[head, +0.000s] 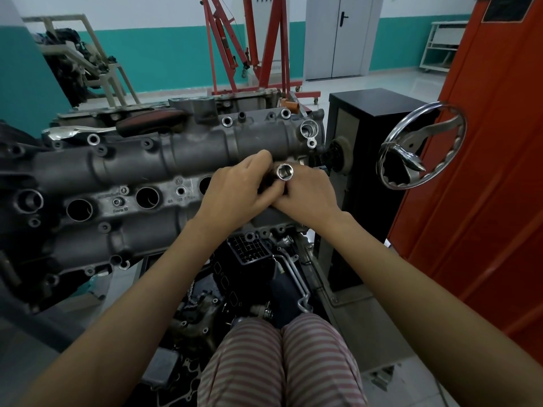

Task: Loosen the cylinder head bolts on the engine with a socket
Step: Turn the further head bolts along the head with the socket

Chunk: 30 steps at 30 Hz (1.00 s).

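Socket [285, 172], shiny chrome, hex opening upward, both hands' fingers [266, 160] grasping it

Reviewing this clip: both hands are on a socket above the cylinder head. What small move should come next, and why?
Probably turn the socket open end down and seat it on a bolt. Both the left hand and right hand grip it above the cylinder head, and its open end faces up toward the camera, on no bolt. Whether a driving tool is attached cannot be seen.
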Motion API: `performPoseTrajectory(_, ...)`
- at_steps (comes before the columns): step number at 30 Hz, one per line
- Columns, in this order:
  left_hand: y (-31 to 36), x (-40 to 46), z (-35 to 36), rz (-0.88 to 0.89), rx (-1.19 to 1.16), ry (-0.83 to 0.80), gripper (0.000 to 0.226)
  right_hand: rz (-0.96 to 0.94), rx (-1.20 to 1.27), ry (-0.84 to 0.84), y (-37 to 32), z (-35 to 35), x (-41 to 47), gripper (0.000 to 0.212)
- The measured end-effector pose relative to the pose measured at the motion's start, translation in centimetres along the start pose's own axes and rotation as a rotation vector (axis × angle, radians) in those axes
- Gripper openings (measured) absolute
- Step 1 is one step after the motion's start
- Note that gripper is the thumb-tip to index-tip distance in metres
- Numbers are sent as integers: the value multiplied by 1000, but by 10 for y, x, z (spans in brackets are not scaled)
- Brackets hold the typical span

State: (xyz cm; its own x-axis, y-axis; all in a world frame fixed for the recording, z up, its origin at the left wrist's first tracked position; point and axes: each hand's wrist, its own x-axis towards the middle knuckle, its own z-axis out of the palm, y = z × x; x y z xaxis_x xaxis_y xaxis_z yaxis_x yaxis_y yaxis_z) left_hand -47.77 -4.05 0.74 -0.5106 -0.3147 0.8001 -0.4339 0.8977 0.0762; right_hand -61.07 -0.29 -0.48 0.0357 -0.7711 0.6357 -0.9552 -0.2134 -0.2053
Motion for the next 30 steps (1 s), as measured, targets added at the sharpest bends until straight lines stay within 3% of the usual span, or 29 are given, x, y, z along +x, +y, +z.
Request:
performPoseTrajectory(13,0,0,1,-1,-14,11,23,35,11,-32,0,-2,1,22)
performPoseTrajectory(16,-1,1,1,3,-11,18,28,5,52,40,-3,-2,0,28)
performPoseTrajectory(20,-2,1,1,13,5,13,31,-35,61,116,-6,-5,-1,19)
performPoseTrajectory(26,0,1,1,-14,-1,26,26,-2,9,38,-1,-1,-1,29)
performPoseTrajectory(30,0,1,2,3,15,24,24,20,8,7,1,1,1,22)
